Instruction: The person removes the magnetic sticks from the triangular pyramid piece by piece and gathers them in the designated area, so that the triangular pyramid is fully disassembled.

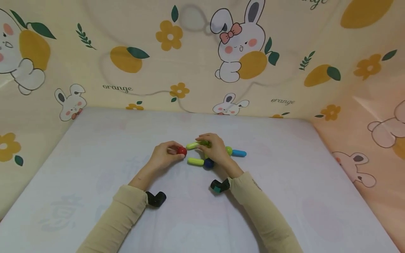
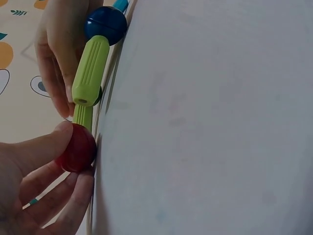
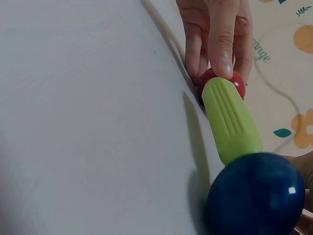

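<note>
My left hand (image 1: 162,155) pinches a red ball (image 1: 181,151) between thumb and fingers; the left wrist view shows the same red ball (image 2: 80,148) close up. Just right of it, my right hand (image 1: 216,148) grips the far yellow-green rod (image 1: 192,145) of a ball-and-rod toy assembly. That rod's tip points at the red ball; whether they touch, I cannot tell. A nearer yellow-green rod (image 1: 195,161) runs from a dark blue ball (image 1: 209,163), its other end free. Behind the right hand are a light green ball (image 1: 228,151) and a blue rod (image 1: 239,153). My hand hides the assembly's middle.
A white cloth (image 1: 177,225) covers the table. Patterned sheets with rabbits and oranges (image 1: 190,70) rise at its back and sides. Black wrist devices (image 1: 156,199) sit at both sleeve cuffs.
</note>
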Action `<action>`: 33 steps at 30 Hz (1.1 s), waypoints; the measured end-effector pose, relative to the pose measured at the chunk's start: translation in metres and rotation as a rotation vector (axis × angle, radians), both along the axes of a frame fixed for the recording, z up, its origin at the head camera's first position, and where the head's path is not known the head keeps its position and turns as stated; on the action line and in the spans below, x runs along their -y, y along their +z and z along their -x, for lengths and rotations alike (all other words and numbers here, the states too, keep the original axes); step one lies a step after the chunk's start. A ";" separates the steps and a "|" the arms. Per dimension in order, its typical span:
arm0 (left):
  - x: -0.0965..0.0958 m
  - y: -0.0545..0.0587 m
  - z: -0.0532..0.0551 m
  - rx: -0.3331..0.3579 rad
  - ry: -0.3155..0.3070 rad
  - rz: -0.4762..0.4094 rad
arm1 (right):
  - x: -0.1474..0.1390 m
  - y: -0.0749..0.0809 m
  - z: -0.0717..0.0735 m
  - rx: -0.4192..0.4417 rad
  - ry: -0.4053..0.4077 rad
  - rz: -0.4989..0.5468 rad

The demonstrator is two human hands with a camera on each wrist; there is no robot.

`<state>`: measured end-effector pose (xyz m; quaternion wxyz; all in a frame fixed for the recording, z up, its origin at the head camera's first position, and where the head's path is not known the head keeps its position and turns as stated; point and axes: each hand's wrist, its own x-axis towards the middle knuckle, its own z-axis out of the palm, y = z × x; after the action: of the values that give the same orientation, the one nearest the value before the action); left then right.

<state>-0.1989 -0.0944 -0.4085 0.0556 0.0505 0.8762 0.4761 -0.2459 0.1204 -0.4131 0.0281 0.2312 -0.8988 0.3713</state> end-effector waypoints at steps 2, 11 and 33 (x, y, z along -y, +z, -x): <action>0.002 0.000 0.001 0.000 0.002 0.003 | -0.002 0.000 -0.001 0.024 -0.012 0.016; 0.003 0.000 0.002 -0.015 0.008 0.026 | -0.007 0.000 -0.007 0.065 -0.039 0.051; 0.014 0.002 0.020 0.009 0.142 0.015 | -0.014 0.004 -0.016 0.029 -0.070 0.076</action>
<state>-0.2186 -0.1087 -0.4060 0.0262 -0.0145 0.8808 0.4725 -0.2298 0.1347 -0.4094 0.0368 0.1932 -0.8919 0.4073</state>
